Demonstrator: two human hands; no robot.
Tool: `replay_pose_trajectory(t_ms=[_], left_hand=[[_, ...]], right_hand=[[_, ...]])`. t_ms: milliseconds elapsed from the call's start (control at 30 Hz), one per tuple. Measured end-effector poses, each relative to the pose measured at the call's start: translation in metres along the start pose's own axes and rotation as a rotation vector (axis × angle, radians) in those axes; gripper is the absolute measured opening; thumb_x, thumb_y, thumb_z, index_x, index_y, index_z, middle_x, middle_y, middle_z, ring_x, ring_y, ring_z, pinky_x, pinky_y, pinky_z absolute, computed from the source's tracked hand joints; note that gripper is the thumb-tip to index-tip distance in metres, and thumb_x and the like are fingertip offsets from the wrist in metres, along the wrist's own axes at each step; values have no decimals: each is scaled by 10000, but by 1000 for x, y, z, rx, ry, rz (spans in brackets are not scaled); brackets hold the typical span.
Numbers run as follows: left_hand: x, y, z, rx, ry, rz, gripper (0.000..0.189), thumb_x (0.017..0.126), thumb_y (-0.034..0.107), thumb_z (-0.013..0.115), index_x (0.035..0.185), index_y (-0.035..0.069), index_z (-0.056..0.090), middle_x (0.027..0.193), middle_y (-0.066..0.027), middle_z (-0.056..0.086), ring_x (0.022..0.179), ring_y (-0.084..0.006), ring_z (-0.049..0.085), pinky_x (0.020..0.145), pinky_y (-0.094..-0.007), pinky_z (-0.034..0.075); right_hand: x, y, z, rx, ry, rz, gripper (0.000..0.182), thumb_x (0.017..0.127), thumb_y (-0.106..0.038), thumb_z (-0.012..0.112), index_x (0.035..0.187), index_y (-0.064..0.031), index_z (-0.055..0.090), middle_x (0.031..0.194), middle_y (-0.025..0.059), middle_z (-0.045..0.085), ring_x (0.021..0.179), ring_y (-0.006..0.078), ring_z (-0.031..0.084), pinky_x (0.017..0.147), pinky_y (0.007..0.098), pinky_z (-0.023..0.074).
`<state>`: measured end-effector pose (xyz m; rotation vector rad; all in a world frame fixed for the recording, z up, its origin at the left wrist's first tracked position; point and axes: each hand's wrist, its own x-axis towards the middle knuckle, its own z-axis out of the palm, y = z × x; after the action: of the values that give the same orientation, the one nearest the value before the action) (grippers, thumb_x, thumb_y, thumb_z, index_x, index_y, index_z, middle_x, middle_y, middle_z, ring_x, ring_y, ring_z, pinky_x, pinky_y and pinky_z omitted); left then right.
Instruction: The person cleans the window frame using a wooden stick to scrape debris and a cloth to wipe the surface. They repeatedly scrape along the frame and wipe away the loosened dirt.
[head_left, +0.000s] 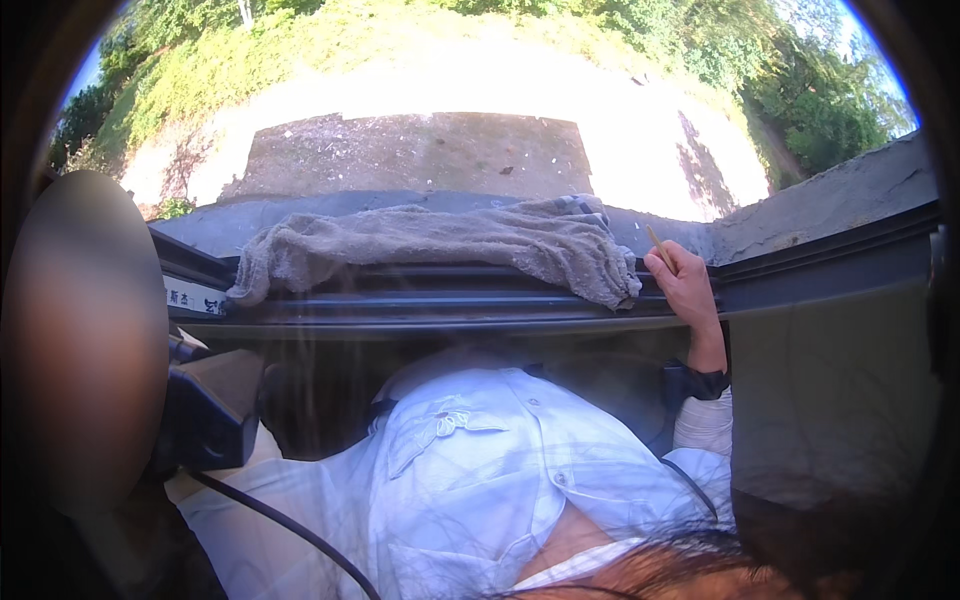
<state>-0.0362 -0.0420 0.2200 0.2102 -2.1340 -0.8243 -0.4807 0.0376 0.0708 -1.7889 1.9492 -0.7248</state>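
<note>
My right hand (681, 281) is closed around a thin wooden stick (658, 245) near the right end of the dark window track (420, 304). The stick's upper end points up and slightly left. A crumpled grey towel (420, 240) lies along the track and the sill, left of that hand; its right end shows a blue and white patch. At the far left, a blurred oval hides what lies beyond my left sleeve and a black device (217, 409) with a cable (289, 525). My left hand cannot be made out there.
Beyond the frame is a rough grey cement ledge (300, 208), which rises at the right as a side wall (832, 195). Outside lie partly shaded ground (420, 154) and green bushes and trees. A label (191, 295) with writing is on the frame at the left.
</note>
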Motion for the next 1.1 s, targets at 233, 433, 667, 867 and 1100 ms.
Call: replay_pose_trajectory(t_ms=[233,433,667,867,1100], left_hand=[[-7,-5,-4,19,3,5,413,940,343,619,1179,6,625,1150,-167,657,1064,-270,627,881,-381,520],[-6,1,-4,37,28,14,417,934,337,635,1185,4,625,1155,-166,659,1074,-269,630,884,-379,522],[11,-2,-4,64,93,28,422,927,329,653,1193,2,624,1160,-164,662,1086,-269,633,888,-377,524],[16,-51,70,330,-104,-113,298,871,207,712,1117,44,671,1071,-139,696,966,-272,676,829,-357,551],[1,-105,122,404,-434,-298,227,862,100,666,1071,18,637,976,-150,665,941,-328,651,822,-400,516]], right_hand=[[25,-27,22,-196,6,23,277,895,-277,681,1006,-23,678,674,192,609,663,332,653,592,402,469],[33,-24,24,-194,-139,-42,326,902,-330,665,867,-6,667,665,196,597,636,371,604,589,405,468],[36,-28,16,-76,-287,-26,291,886,-245,695,829,36,644,573,93,480,529,146,446,519,317,401],[31,-36,-8,93,29,-116,222,884,-191,710,914,24,666,584,36,469,557,96,425,525,285,391],[25,-73,-48,334,224,-270,250,975,-240,618,1101,-25,602,707,18,570,654,96,544,617,262,453]])
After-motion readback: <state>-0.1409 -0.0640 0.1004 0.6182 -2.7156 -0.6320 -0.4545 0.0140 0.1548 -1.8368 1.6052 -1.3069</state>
